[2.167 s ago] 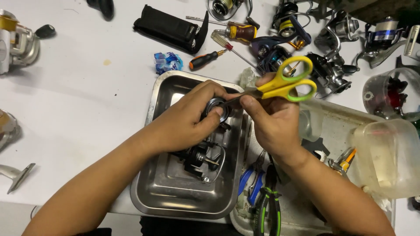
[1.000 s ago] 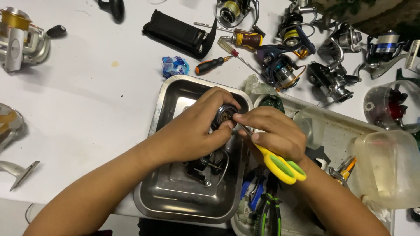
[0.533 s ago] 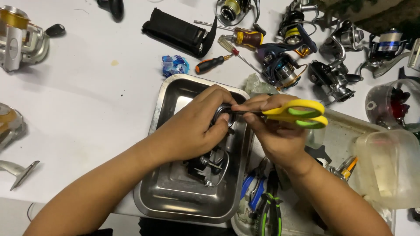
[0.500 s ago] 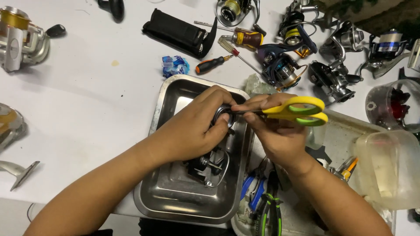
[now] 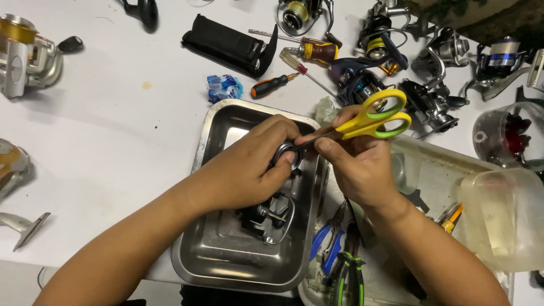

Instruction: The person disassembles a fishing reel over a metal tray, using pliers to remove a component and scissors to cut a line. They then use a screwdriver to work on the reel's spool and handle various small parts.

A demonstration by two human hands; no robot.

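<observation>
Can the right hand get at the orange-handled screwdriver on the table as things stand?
Probably not at once. The right hand is shut on the yellow scissors, whose blades point at the reel in the left hand. The screwdriver lies apart beyond the steel tray, with nothing over it.

the tray (image 5: pixel 207 170) sat on the desk (image 5: pixel 113 141) with a reel (image 5: pixel 266 212) in it, screwdrivers (image 5: pixel 272 86) and more reels (image 5: pixel 430 102) behind it, pliers (image 5: pixel 331 249) to its right.
</observation>
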